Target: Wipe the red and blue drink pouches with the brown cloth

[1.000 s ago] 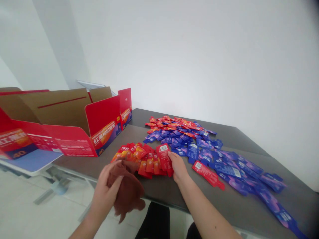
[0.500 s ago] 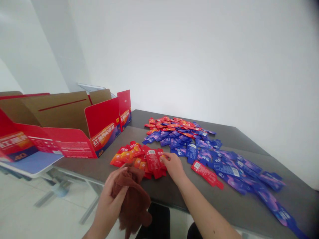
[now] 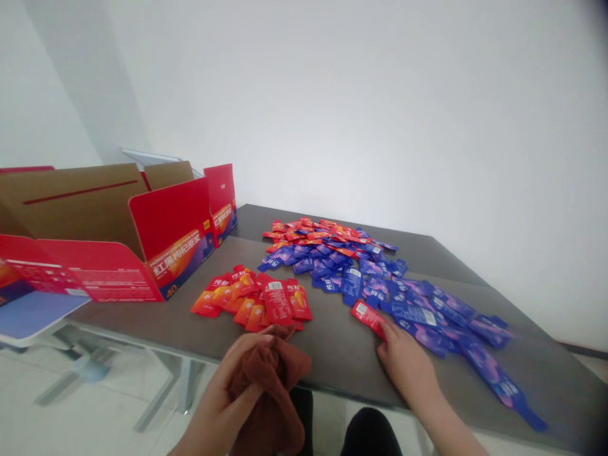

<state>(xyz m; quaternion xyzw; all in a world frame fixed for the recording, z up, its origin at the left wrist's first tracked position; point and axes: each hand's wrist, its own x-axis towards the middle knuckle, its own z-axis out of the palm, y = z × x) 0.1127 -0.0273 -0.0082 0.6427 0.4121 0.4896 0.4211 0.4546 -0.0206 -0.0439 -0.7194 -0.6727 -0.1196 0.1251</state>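
Observation:
My left hand grips a bunched brown cloth at the near edge of the dark table. Just beyond the cloth lies a small heap of red and orange sachets. My right hand rests flat on the table, its fingertips touching a single red sachet that lies apart from the heap. A wide spread of blue sachets runs from the table's middle to the right, with more red sachets mixed in at the far end.
An open red cardboard box with brown inner flaps stands at the table's left end. Left of it a blue-topped surface sits lower. White walls close the scene behind. Light floor shows below the table's near edge.
My right hand left the red sachet heap and moved right to the lone red sachet. My left hand with the cloth dropped slightly nearer. The camera turned a little left.

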